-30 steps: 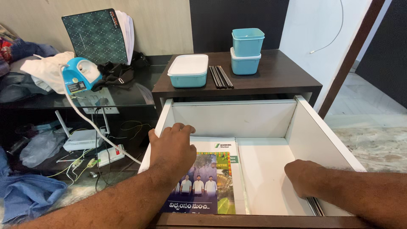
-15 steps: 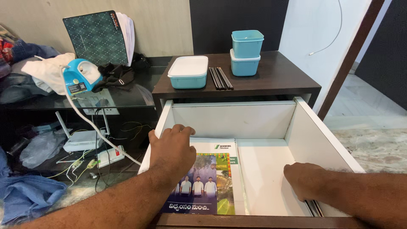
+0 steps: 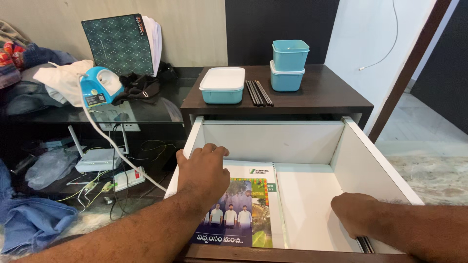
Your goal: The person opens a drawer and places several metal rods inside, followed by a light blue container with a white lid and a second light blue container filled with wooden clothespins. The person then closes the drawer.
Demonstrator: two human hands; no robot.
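Observation:
A white drawer [image 3: 358,156] stands pulled out under a dark wooden table [image 3: 321,95]. A colourful booklet [image 3: 243,209] lies flat in the drawer's left half. My left hand [image 3: 204,171] rests palm down on the booklet's upper left corner, fingers slightly apart, close to the drawer's left wall. My right hand [image 3: 358,213] is curled into a fist at the drawer's front right. Ends of thin dark sticks [image 3: 364,244] poke out beneath it. The drawer's bare white floor [image 3: 304,195] lies between my hands.
On the table top sit a flat teal box with a white lid [image 3: 223,85], two stacked teal boxes [image 3: 288,59] and a bundle of dark sticks [image 3: 258,92]. Left: a glass shelf with a blue-white device [image 3: 100,85], clothes, a notebook, a router and cables below.
Both hands stay almost where they were. The view has shifted slightly down and left, and my right hand has edged a little toward the drawer's front.

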